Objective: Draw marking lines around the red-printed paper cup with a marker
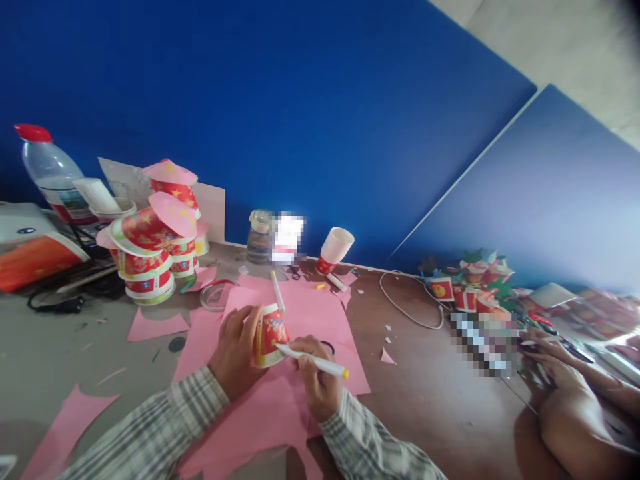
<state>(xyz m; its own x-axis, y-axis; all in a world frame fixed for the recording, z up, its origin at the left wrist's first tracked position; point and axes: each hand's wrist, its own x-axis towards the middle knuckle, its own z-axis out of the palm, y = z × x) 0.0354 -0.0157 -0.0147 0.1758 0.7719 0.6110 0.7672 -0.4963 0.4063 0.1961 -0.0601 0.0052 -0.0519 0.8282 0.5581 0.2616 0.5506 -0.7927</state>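
My left hand [243, 347] is wrapped round the left side of a red patterned paper cup [273, 328], which tilts slightly over a pink paper sheet [320, 333]. In my right hand [317, 377] is a white marker with a yellow end [325, 365]. Its tip meets the lower part of the cup's printed side, or comes very close to it. Just behind the cup, another slim white marker [277, 291] lies on the pink sheet. The dark loops of a pair of scissors or a similar item [327, 347] peek out behind my right hand.
Decorated paper cups [147, 267] are stacked at the left, near a plastic bottle [53, 167]. At the back stand a glass jar [259, 237] and white stacked cups [336, 248]. Pink scraps [157, 327] and a white cable [415, 320] lie about. Another person's hands [555, 360] are at right.
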